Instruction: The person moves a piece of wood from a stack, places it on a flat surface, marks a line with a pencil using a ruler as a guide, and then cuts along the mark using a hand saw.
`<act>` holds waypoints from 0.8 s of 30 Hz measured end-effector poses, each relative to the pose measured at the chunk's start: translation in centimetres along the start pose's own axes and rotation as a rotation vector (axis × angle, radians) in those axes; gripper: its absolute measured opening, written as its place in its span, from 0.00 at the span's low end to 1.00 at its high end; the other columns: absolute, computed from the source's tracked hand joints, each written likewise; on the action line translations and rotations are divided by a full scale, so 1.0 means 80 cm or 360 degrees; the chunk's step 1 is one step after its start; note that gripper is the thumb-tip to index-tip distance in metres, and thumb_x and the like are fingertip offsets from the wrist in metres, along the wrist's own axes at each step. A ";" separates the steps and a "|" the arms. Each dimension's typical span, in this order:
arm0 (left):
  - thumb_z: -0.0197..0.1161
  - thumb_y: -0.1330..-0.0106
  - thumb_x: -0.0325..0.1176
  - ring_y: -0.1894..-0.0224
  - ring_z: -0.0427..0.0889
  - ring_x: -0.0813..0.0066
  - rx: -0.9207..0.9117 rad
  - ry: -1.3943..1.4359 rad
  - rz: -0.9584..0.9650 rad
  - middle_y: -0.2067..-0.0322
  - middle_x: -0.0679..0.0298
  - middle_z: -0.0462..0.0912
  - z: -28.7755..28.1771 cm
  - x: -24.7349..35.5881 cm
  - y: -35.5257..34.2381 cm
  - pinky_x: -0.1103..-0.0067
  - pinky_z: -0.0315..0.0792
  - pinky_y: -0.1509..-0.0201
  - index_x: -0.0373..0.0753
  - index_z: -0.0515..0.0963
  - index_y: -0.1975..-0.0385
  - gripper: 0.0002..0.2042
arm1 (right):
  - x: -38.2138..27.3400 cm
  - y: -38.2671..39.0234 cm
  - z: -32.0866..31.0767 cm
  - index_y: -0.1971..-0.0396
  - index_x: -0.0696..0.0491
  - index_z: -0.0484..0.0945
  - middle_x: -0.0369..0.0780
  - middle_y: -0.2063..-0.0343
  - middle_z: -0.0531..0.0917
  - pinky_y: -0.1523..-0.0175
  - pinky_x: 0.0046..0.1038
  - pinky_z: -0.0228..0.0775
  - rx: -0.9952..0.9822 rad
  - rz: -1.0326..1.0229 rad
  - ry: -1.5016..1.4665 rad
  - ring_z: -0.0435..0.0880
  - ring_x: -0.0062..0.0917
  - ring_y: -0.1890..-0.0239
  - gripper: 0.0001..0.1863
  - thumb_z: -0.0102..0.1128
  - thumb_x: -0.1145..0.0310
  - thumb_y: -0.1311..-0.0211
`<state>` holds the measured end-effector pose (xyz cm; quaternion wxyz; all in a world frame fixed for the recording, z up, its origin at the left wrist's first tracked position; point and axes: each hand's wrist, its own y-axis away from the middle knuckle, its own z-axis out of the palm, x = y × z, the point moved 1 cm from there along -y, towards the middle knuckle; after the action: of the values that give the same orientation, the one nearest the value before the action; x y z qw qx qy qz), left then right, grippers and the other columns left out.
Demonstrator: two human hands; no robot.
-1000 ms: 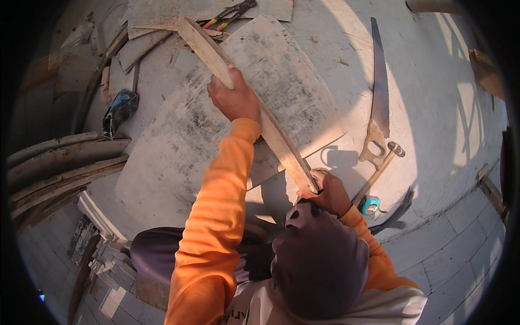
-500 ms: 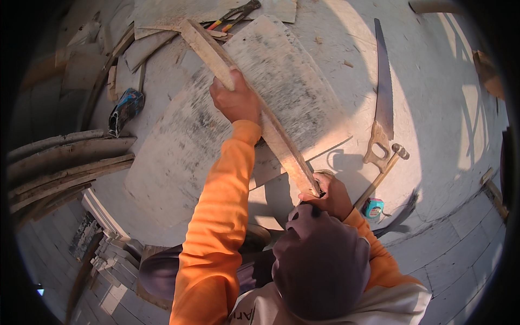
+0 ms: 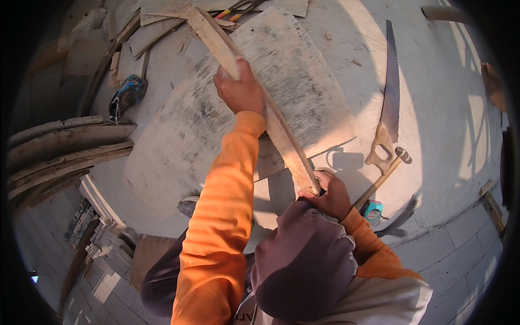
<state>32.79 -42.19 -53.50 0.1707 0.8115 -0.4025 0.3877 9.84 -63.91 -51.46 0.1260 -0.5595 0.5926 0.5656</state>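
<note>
A long squared wooden batten (image 3: 287,142) slants across the middle, its far end at the top left and its near end by my raised knee. Around its upper middle, my left hand (image 3: 242,89) is closed. At the near end my right hand (image 3: 331,196) grips the batten with thumb and fingers, close against the dark cloth of the knee (image 3: 303,254). A small dark patch shows between those fingers, too hidden to name. Beneath the batten a worn, stained plywood sheet (image 3: 179,135) lies on the floor.
To the right lie a handsaw (image 3: 390,92), a hammer (image 3: 379,181) and a teal tape measure (image 3: 372,210). Stacked boards (image 3: 70,136) and a dark-and-blue object (image 3: 128,96) are at the left. Red-and-yellow tool handles (image 3: 233,11) and wood scraps (image 3: 157,35) lie at the far side.
Both hands keep their grip on the batten. The floor things sit slightly shifted in the picture, and the knee has moved a little left. A shoe now shows beside the left sleeve.
</note>
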 end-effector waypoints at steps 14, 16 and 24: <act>0.59 0.26 0.44 0.52 0.78 0.41 -0.0042 0.0020 -0.0015 0.56 0.43 0.76 -0.003 0.002 -0.001 0.56 0.70 0.44 0.26 0.78 0.50 0.22 | -0.001 0.006 0.004 0.51 0.61 0.82 0.51 0.63 0.86 0.54 0.40 0.78 0.0119 -0.0022 0.0008 0.86 0.46 0.60 0.36 0.81 0.47 0.52; 0.59 0.26 0.44 0.51 0.77 0.41 -0.0037 0.0032 -0.0031 0.55 0.43 0.76 -0.002 0.002 -0.001 0.56 0.70 0.44 0.26 0.78 0.49 0.22 | -0.007 0.004 0.001 0.50 0.61 0.82 0.50 0.66 0.85 0.56 0.39 0.77 0.0072 0.0020 0.0011 0.86 0.44 0.62 0.38 0.81 0.46 0.52; 0.58 0.26 0.45 0.49 0.77 0.41 -0.0064 0.0059 -0.0060 0.53 0.44 0.75 -0.002 0.003 0.000 0.57 0.71 0.42 0.26 0.77 0.48 0.23 | 0.002 0.007 0.004 0.49 0.58 0.83 0.43 0.76 0.77 0.63 0.35 0.72 0.0073 0.0055 0.0003 0.78 0.35 0.72 0.37 0.82 0.46 0.53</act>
<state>32.85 -42.23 -53.22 0.2018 0.8080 -0.3915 0.3913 9.17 -63.88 -51.37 0.1282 -0.5467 0.6151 0.5535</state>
